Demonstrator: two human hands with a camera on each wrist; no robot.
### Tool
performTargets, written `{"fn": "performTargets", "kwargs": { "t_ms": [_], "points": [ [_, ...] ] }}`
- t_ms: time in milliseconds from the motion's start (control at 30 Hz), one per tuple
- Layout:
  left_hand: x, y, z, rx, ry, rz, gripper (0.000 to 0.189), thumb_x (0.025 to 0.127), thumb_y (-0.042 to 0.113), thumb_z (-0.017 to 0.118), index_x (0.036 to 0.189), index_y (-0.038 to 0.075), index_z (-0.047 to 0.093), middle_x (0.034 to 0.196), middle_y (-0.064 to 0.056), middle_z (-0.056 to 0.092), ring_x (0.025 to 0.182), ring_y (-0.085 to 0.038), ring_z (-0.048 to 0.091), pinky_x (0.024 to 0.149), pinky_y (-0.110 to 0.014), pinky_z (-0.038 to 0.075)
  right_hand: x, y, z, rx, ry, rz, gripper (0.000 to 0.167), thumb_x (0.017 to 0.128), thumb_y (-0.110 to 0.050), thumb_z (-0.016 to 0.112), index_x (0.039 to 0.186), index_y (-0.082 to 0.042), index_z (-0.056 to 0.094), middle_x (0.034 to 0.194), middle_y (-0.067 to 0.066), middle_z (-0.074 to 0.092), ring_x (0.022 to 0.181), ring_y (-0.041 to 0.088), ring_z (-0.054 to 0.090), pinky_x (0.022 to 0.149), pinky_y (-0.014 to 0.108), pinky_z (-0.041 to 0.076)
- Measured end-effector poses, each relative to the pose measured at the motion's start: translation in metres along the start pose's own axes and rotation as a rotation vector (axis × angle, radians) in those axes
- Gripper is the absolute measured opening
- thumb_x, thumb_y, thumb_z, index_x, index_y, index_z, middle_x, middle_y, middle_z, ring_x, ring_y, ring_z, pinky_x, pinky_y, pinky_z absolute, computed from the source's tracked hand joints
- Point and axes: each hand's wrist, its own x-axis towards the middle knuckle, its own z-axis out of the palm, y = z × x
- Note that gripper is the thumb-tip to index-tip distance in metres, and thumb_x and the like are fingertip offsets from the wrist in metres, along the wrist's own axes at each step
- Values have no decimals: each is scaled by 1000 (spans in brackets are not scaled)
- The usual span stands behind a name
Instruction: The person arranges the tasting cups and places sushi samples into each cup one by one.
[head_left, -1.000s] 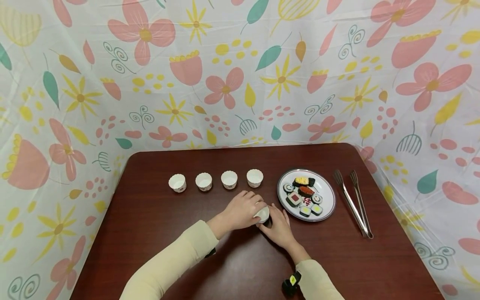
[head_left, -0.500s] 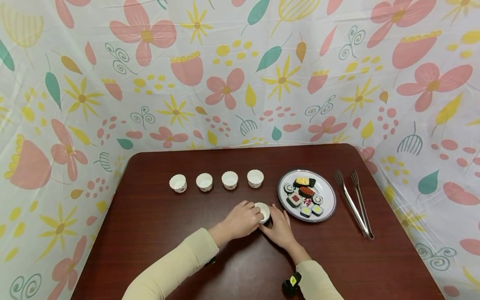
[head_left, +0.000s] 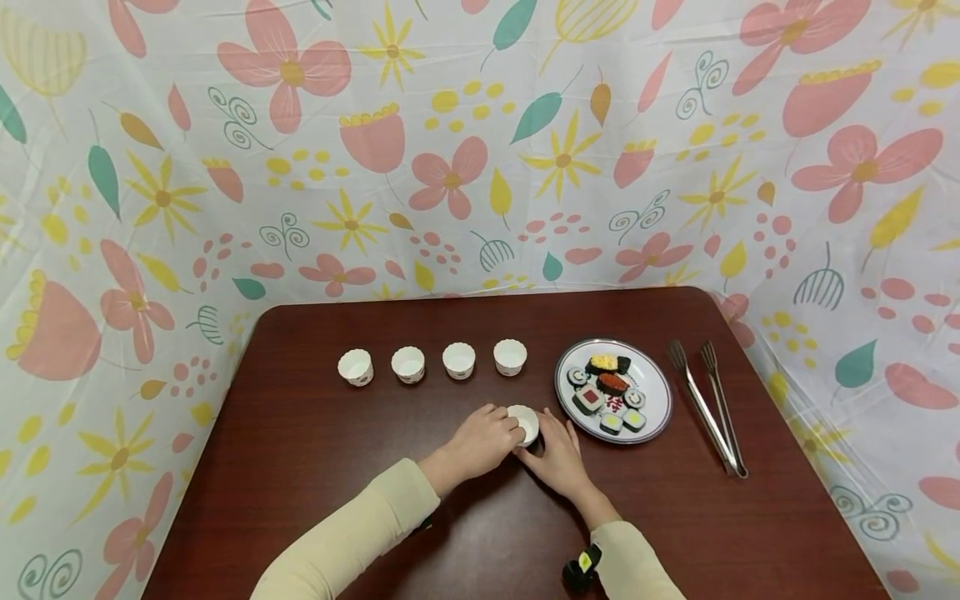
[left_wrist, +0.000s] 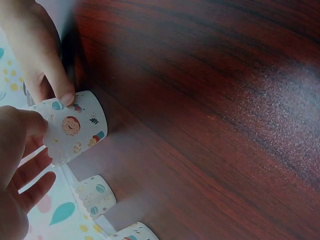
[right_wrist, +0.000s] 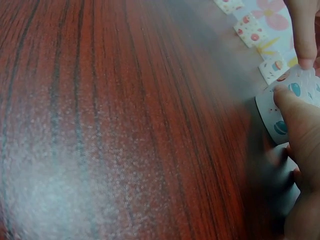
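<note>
Both hands are at one white paper baking cup point(head_left: 528, 423), which stands on the table near its middle. In the left wrist view the cup point(left_wrist: 75, 127) shows printed doughnuts and cupcakes and a scalloped rim. My left hand point(head_left: 483, 437) pinches that rim from the left, fingertips reaching into the opening. My right hand point(head_left: 558, 458) grips the cup from the right, its thumb pressed on the printed side in the right wrist view; its other fingers are partly hidden behind the cup.
Several matching baking cups stand in a row behind, among them a leftmost cup point(head_left: 356, 367) and a rightmost cup point(head_left: 510, 357). To the right are a round plate point(head_left: 654, 408) with several sushi pieces point(head_left: 611, 383) and metal tongs point(head_left: 708, 417). A floral curtain point(head_left: 480, 167) surrounds the table.
My left hand has drawn back slightly to the left from over the cup, so more of its opening shows. The right hand has stayed in place.
</note>
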Motion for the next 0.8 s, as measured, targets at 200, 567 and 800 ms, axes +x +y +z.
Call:
{"fn": "performTargets", "kwargs": {
  "t_ms": [200,567,800],
  "points": [
    [0,-1,0,6,23,10,11,81,29,66,88,21,67,84,10,63,83,-11,58,74,-26,45,0,-1,-1,1,-6,7,64,74,-31,76,128,-11,50,129,11,53,130,33,37,103,63,15],
    [1,-2,-2,19,82,10,15,75,30,69,86,21,65,83,9,61,80,-11,57,68,-24,43,1,-1,-1,4,-1,1,63,73,-31,76,127,-10,50,128,10,54,130,33,38,102,63,15],
    [3,-4,-11,18,148,13,19,68,29,74,82,20,65,79,8,61,76,-12,57,67,-25,43,-1,-1,0,-15,12,-11,66,71,-31,77,127,-8,50,127,12,55,128,34,39,101,64,17]
  ]
}}
